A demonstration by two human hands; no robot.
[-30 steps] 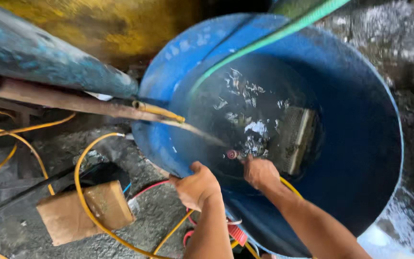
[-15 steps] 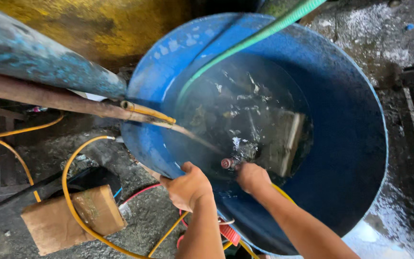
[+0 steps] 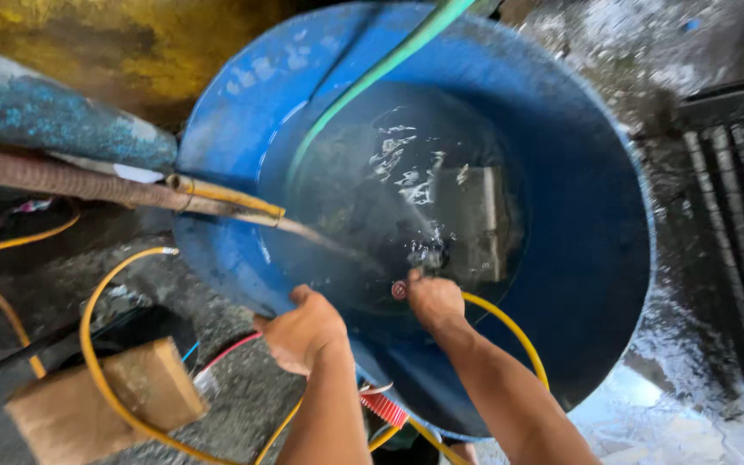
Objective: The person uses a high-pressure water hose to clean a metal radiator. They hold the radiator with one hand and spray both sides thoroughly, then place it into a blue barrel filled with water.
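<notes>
Water fills the lower part of a big round blue plastic barrel [image 3: 579, 258], and both hands work at its near rim. The left hand [image 3: 303, 331] is clenched over the rim's edge, fingers [image 3: 273, 340] wrapped down the outside wall, bracing the body. The right hand [image 3: 434, 297] reaches inside, its fingers closed around a small valve fitting with a red knob [image 3: 399, 289] at the end of a yellow hose [image 3: 510, 331] that loops back over the rim behind the wrist. Just beyond those fingertips the water is churned and glinting, and a grey rectangular block [image 3: 475, 224] lies submerged a little further out.

Done well, this seems to call for a firm left-hand grip on the slick rim while the right keeps the fitting steady near the surface, without kinking the hose.

A pale green hose [image 3: 372, 77] drapes in from the far edge. A rusty brown pipe [image 3: 62, 176] with a yellow-sleeved tip enters left of the left fingers. On the rough wet floor [image 3: 243, 405] below them lie thin yellow tubing [image 3: 88, 344] and a tan wooden block [image 3: 105, 405].
</notes>
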